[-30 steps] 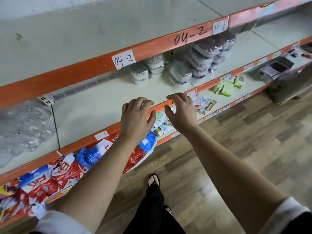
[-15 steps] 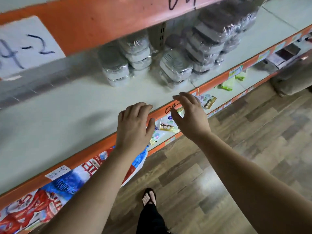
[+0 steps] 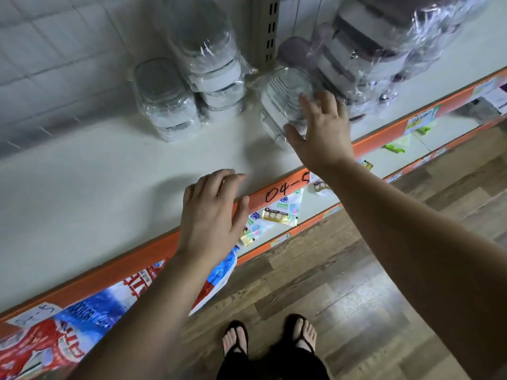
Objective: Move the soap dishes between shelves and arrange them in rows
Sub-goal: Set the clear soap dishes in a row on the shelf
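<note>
1. Right hand [image 3: 321,130] has left the orange shelf edge [image 3: 290,189] and now reaches far, fingers spread wide and empty, over the clear film-wrapped stack of soap dishes [image 3: 282,89]. Contact unclear.
2. Left hand [image 3: 211,212] stays at the edge, relaxed, holding nothing.
3. Judgement: first pick-up imminent.

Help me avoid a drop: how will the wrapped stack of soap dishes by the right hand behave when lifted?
Probably light: the stack looks like thin clear plastic. Its glossy film may be slippery, so a wide grip from the right hand seems wise. Several dishes high, it could tip if pushed.
</note>
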Motion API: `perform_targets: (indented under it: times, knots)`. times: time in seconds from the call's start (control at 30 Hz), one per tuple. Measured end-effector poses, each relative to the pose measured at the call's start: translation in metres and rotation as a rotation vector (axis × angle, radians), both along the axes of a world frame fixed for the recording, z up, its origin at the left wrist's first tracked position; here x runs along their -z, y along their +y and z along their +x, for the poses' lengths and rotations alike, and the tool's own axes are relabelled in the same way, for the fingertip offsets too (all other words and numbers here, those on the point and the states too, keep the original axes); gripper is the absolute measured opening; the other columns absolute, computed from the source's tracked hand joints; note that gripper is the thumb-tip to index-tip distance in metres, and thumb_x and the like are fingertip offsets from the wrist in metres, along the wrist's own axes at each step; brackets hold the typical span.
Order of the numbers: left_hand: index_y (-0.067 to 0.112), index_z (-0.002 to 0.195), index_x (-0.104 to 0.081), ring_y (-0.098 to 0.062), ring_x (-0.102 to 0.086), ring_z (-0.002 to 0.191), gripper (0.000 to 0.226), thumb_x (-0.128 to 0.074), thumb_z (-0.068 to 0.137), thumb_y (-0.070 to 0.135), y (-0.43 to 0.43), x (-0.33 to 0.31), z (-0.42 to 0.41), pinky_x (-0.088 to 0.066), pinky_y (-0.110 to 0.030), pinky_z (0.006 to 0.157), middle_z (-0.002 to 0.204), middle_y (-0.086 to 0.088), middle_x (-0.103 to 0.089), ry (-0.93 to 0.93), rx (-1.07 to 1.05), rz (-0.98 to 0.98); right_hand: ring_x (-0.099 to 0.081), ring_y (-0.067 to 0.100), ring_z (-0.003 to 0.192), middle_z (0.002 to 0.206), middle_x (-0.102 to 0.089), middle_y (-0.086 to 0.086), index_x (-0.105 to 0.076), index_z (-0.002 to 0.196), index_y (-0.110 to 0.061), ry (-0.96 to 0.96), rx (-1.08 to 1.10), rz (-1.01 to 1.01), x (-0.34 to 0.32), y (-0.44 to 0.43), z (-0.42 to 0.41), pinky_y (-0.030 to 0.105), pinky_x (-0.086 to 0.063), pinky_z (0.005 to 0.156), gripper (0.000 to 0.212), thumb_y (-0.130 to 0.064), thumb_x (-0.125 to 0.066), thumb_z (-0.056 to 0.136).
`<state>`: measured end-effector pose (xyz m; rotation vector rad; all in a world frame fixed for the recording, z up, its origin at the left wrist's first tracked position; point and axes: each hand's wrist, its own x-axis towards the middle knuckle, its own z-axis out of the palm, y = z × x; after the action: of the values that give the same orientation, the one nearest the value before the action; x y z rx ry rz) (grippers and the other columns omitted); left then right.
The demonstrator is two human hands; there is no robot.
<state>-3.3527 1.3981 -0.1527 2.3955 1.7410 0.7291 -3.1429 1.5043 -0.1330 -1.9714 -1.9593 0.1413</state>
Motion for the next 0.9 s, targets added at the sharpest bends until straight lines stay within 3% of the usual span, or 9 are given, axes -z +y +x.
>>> perform_targets:
  times: [0.07,0.17,0.33,0.53,0.73,0.8,0.9]
  knots:
    - [0.012,0.117,-0.065,-0.029,-0.061,0.105,0.036,-0.046,0.092,0.029,0.002,0.002,0.008,-0.038,-0.037,0.088,0.117,-0.007,-0.064,-0.008,-0.022,-0.009,-0.044,0.040,0.124,0.136,-0.043,0.018,-0.053,0.132,-0.010,0.085,-0.012,0.068,0.002,0.006,0.003,0.044,-0.038,0.103,0.055,-0.042,-0.063,0.088]
    - [0.012,0.117,-0.065,-0.029,-0.062,0.105,0.035,-0.047,0.092,0.029,0.002,0.003,0.021,-0.041,-0.039,0.087,0.118,-0.006,-0.063,-0.025,-0.051,-0.020,-0.050,0.040,0.110,0.127,-0.046,0.018,-0.057,0.111,-0.007,0.193,-0.028,0.088,0.006,0.008,0.006,0.046,-0.045,0.091,0.046,-0.037,-0.073,0.080]
    - [0.009,0.115,-0.066,-0.030,-0.061,0.105,0.036,-0.046,0.093,0.029,0.008,0.000,0.041,-0.039,-0.039,0.087,0.117,-0.008,-0.064,-0.049,-0.098,-0.021,-0.050,0.043,0.111,0.118,-0.054,0.024,-0.056,0.096,-0.004,0.238,-0.087,0.209,0.011,-0.007,0.016,0.043,-0.037,0.094,0.040,-0.038,-0.064,0.075]
    - [0.003,0.119,-0.064,-0.035,-0.060,0.106,0.039,-0.042,0.092,0.021,0.043,0.003,0.083,-0.048,-0.045,0.091,0.120,-0.013,-0.063,-0.071,-0.077,-0.020,-0.047,0.035,0.118,0.129,-0.051,0.020,-0.059,0.104,-0.004,0.370,-0.020,0.278,0.019,-0.073,0.051,0.038,-0.034,0.099,0.038,-0.032,-0.070,0.080]
    - [0.001,0.126,-0.061,-0.038,-0.049,0.133,0.037,-0.046,0.092,0.003,0.083,0.011,0.127,-0.040,-0.045,0.111,0.141,-0.019,-0.055,-0.049,0.034,-0.066,-0.044,0.031,0.121,0.131,-0.049,0.019,-0.059,0.107,-0.004,0.412,0.061,0.263,0.029,-0.107,0.090,0.041,-0.036,0.103,0.038,-0.030,-0.067,0.081]
    - [0.003,0.130,-0.059,-0.038,-0.048,0.134,0.039,-0.045,0.094,0.008,0.089,0.014,0.129,-0.043,-0.047,0.108,0.138,-0.017,-0.058,-0.037,0.005,-0.111,-0.042,0.028,0.122,0.131,-0.049,0.018,-0.059,0.106,-0.005,0.413,0.076,0.247,0.032,-0.110,0.100,0.044,-0.037,0.103,0.038,-0.031,-0.067,0.079]
    - [0.009,0.131,-0.061,-0.037,-0.055,0.119,0.050,-0.039,0.093,0.032,0.089,0.013,0.126,-0.053,-0.049,0.087,0.124,-0.012,-0.062,0.075,-0.067,-0.099,-0.040,0.027,0.122,0.133,-0.049,0.018,-0.059,0.106,-0.007,0.402,0.077,0.239,0.035,-0.112,0.111,0.038,-0.033,0.103,0.039,-0.033,-0.066,0.079]
